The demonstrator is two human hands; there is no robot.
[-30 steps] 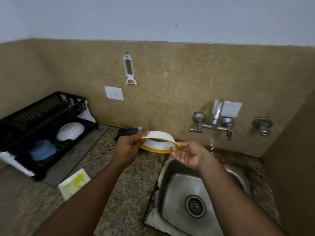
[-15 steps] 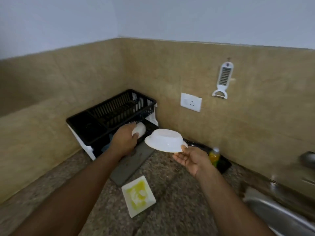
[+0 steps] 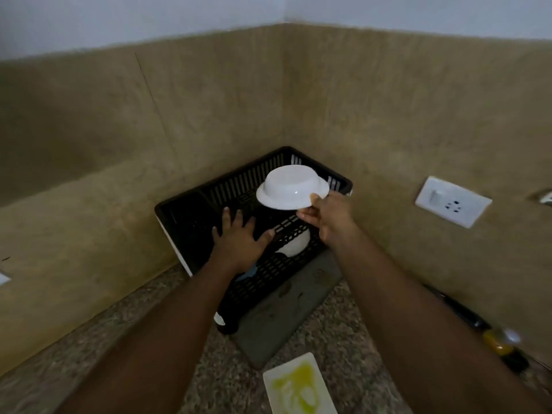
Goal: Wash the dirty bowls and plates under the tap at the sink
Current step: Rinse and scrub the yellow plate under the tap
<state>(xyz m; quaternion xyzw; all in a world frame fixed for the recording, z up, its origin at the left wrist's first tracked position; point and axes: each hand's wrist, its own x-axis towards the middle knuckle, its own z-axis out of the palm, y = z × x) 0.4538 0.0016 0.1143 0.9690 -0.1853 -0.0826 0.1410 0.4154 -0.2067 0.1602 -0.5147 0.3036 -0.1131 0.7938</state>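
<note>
A black dish rack (image 3: 209, 201) sits in the far counter corner. The left hand (image 3: 239, 240) rests on it, fingers spread flat. The right hand (image 3: 328, 218) pinches an upturned white bowl (image 3: 291, 189) above the rack. Near right lies a yellow-smeared square plate (image 3: 298, 386).

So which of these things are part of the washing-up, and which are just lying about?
Part of the job:
white bowl, upside down, pinched by the right hand
black dish rack, left hand open over it
stained square plate

Lying about:
wall socket
yellow bottle
</note>
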